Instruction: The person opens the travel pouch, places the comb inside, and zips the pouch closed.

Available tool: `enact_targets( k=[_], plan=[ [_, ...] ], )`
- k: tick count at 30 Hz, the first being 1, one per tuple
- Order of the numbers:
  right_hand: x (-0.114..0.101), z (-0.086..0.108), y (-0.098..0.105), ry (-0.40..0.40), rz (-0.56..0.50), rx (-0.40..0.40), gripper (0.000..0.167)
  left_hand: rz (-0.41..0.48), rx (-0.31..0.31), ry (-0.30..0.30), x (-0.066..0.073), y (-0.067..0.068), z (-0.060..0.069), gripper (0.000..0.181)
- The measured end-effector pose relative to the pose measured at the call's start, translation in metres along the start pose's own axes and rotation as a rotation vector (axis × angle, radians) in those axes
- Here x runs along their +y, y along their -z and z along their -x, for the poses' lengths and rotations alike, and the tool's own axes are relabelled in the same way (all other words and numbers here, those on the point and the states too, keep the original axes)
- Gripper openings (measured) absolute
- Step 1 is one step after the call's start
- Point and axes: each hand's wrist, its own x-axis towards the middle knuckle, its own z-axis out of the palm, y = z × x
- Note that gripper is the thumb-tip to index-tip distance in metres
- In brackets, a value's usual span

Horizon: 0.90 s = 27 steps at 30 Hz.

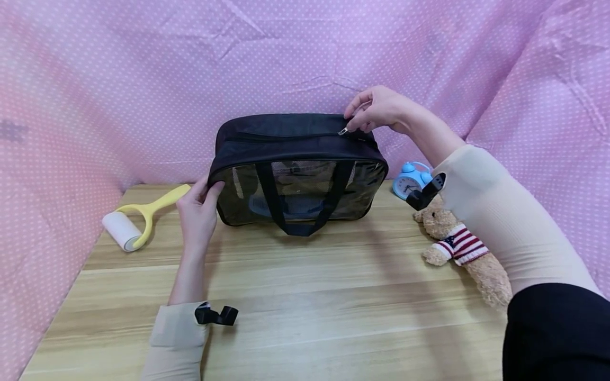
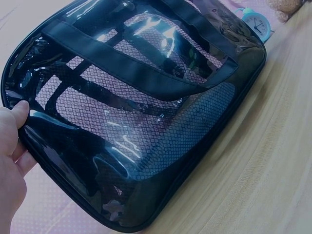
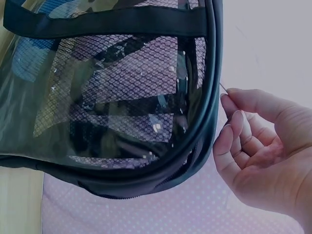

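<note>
A black bag (image 1: 295, 150) with a see-through front stands upright on the wooden table, its strap handle (image 1: 299, 229) hanging down in front. Through the clear panel shows something blue with a mesh look (image 2: 190, 131); its kind cannot be told. My left hand (image 1: 199, 214) grips the bag's left edge, thumb on the front and fingers behind. At the right end of the top, my right hand (image 1: 378, 110) pinches the metal zipper pull (image 1: 343, 131). In the right wrist view the thumb and index finger meet beside the bag's edge, and the pull is barely visible.
To the left lies a lint roller (image 1: 157, 209) with a yellow handle. A blue alarm clock (image 1: 409, 182) stands right of the bag. Nearer, a teddy bear (image 1: 469, 254) in a striped top lies partly behind my right forearm. Pink dotted cloth (image 1: 286, 58) hangs behind the table.
</note>
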Motion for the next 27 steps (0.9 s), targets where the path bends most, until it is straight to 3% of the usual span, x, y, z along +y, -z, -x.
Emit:
enact_targets(
  k=[16, 27],
  plan=[
    [0.024, 0.012, 0.021, -0.046, -0.054, 0.029, 0.023, -0.011, -0.005, 0.008, 0.002, 0.001, 0.000, 0.021],
    [0.055, 0.017, 0.036, -0.082, -0.129, 0.048, 0.017, 0.022, -0.003, 0.022, 0.001, 0.000, -0.001, 0.021]
  ],
)
